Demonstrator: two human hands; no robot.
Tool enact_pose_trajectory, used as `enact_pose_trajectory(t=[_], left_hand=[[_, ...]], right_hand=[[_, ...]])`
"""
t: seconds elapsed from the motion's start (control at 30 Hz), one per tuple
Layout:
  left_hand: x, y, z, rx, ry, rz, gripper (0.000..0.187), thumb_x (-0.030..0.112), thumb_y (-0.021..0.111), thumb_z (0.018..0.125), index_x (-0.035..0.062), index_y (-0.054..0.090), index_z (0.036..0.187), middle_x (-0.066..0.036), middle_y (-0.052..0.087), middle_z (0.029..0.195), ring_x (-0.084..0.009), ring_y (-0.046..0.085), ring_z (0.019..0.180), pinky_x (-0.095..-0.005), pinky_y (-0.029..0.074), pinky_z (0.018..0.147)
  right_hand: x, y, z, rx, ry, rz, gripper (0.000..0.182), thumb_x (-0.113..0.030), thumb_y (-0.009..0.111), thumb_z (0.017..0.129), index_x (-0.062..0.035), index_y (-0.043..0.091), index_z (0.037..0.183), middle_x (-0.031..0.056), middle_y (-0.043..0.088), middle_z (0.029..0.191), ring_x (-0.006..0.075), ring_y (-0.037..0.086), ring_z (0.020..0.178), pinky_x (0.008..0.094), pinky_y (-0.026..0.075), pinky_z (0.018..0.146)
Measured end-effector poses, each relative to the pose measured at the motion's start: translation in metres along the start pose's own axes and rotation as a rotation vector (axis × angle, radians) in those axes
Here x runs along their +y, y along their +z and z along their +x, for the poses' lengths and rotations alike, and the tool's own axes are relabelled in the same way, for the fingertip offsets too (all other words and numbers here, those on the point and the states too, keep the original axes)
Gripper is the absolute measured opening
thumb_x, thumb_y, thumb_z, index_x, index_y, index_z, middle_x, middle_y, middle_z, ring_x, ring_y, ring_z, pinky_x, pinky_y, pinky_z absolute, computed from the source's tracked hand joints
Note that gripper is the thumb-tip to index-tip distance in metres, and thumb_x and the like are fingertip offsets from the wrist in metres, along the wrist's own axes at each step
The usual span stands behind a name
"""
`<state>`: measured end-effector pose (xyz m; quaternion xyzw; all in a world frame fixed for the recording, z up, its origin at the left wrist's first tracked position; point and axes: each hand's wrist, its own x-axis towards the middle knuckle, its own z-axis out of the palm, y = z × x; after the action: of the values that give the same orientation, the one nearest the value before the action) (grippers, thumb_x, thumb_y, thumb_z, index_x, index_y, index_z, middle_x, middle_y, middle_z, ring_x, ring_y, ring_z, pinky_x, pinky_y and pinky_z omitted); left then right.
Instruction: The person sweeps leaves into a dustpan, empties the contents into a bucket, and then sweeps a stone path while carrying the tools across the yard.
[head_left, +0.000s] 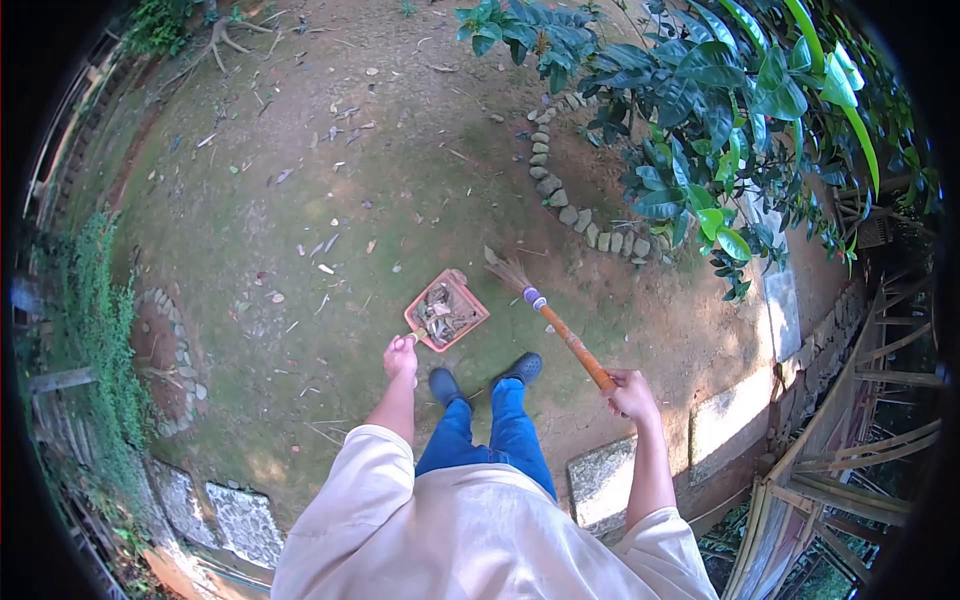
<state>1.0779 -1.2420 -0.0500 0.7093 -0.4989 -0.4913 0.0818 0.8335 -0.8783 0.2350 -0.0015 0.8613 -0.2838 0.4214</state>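
Note:
My left hand [400,356] is closed around the handle of an orange-red dustpan [484,313], which is held in front of my feet. Dry leaves [440,312] and other debris lie heaped inside the pan. In my right hand [631,394] is a broom [573,342] with an orange handle and a purple-and-white binding, my fingers wrapped round the handle's upper end. Its thin bristles [510,272] point forward and left, to the right of the dustpan, with a leaf at their tip.
Scattered dry leaves [283,176] dot the mossy ground. A curved row of stones [548,186] borders a leafy shrub [690,110] at the upper right. Stone slabs [605,480] lie behind my feet, and a bamboo fence [800,480] stands at the right.

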Motion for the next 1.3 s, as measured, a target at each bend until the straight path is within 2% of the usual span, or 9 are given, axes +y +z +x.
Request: enact_pose_trajectory(t=[0.23, 0.53, 0.63, 0.77, 0.87, 0.97, 1.07, 1.17, 1.3], left_hand=[[-0.005, -0.01, 0.01, 0.056, 0.037, 0.06, 0.051, 0.041, 0.073, 0.083, 0.0127, 0.069, 0.125, -0.014, 0.07, 0.12, -0.0297, 0.067, 0.11, -0.0384, 0.05, 0.098], [-0.008, -0.044, 0.022, 0.11, 0.005, 0.049, 0.05, 0.041, 0.07, 0.085, 0.0137, 0.069, 0.127, -0.013, 0.068, 0.125, -0.0296, 0.066, 0.114, -0.0383, 0.049, 0.1], [-0.015, -0.049, 0.027, 0.115, -0.017, 0.028, 0.051, 0.043, 0.07, 0.085, 0.0142, 0.068, 0.127, -0.013, 0.068, 0.126, -0.0294, 0.065, 0.115, -0.0384, 0.049, 0.101], [-0.023, -0.045, 0.029, 0.122, -0.047, 0.03, 0.054, 0.046, 0.07, 0.084, 0.0147, 0.068, 0.128, -0.013, 0.068, 0.126, -0.0293, 0.066, 0.114, -0.0387, 0.049, 0.1], [-0.026, -0.046, 0.028, 0.115, -0.005, 0.019, 0.051, 0.029, 0.069, 0.088, 0.0091, 0.061, 0.135, -0.009, 0.07, 0.114, -0.0181, 0.07, 0.079, -0.0295, 0.057, 0.074], [-0.039, -0.046, 0.039, 0.124, -0.034, 0.015, 0.056, 0.048, 0.07, 0.085, 0.0136, 0.067, 0.128, -0.013, 0.069, 0.123, -0.0301, 0.065, 0.114, -0.0391, 0.049, 0.099], [-0.043, -0.051, 0.04, 0.116, -0.011, 0.002, 0.051, 0.029, 0.069, 0.089, 0.0084, 0.06, 0.135, -0.009, 0.07, 0.115, -0.0174, 0.07, 0.084, -0.0295, 0.057, 0.074], [-0.006, -0.068, 0.0, 0.061, -0.113, -0.13, 0.051, 0.028, 0.069, 0.09, 0.0075, 0.06, 0.135, -0.01, 0.069, 0.117, -0.0171, 0.069, 0.089, -0.0291, 0.058, 0.074], [-0.028, -0.059, 0.015, 0.122, -0.083, -0.13, 0.052, 0.036, 0.071, 0.085, 0.0134, 0.065, 0.131, -0.012, 0.073, 0.107, -0.0201, 0.073, 0.078, -0.0338, 0.057, 0.076]], right_hand=[[-0.01, -0.02, -0.055, -0.008, 0.028, 0.111, 0.059, 0.004, 0.071, 0.07, 0.0095, 0.062, 0.128, 0.0146, 0.072, 0.091, 0.013, 0.06, 0.053, 0.0282, 0.046, 0.044], [-0.02, -0.011, -0.016, 0.12, -0.09, 0.023, 0.057, 0.003, 0.069, 0.073, 0.009, 0.061, 0.129, 0.014, 0.073, 0.093, 0.0118, 0.06, 0.053, 0.0278, 0.046, 0.043], [-0.011, -0.004, 0.007, 0.16, -0.14, -0.061, 0.05, -0.005, 0.069, 0.077, 0.0011, 0.066, 0.127, 0.0167, 0.075, 0.088, 0.0143, 0.064, 0.055, 0.0315, 0.05, 0.049], [-0.012, 0.015, 0.017, 0.083, -0.126, -0.142, 0.048, -0.006, 0.067, 0.078, -0.004, 0.068, 0.126, 0.0147, 0.073, 0.078, 0.0145, 0.064, 0.055, 0.032, 0.05, 0.048], [-0.015, 0.02, 0.002, -0.051, -0.057, -0.134, 0.048, -0.004, 0.068, 0.078, -0.0047, 0.069, 0.125, 0.0102, 0.071, 0.074, 0.0136, 0.061, 0.052, 0.0314, 0.048, 0.047], [-0.022, 0.011, -0.035, -0.078, -0.069, -0.076, 0.05, -0.002, 0.07, 0.076, -0.0028, 0.069, 0.126, 0.0081, 0.071, 0.076, 0.0127, 0.06, 0.052, 0.0299, 0.047, 0.046], [-0.028, 0.001, -0.062, -0.071, -0.031, -0.033, 0.056, 0.001, 0.071, 0.072, 0.0037, 0.065, 0.128, 0.0105, 0.071, 0.083, 0.0104, 0.059, 0.054, 0.0274, 0.045, 0.045], [-0.047, -0.008, -0.077, -0.032, -0.036, -0.029, 0.058, 0.001, 0.071, 0.071, 0.0059, 0.064, 0.128, 0.0118, 0.072, 0.087, 0.0105, 0.059, 0.054, 0.0273, 0.045, 0.045], [-0.046, -0.008, -0.064, 0.047, -0.104, -0.035, 0.058, 0.0, 0.071, 0.072, 0.0057, 0.063, 0.129, 0.0135, 0.074, 0.091, 0.0113, 0.061, 0.055, 0.0278, 0.046, 0.046]])
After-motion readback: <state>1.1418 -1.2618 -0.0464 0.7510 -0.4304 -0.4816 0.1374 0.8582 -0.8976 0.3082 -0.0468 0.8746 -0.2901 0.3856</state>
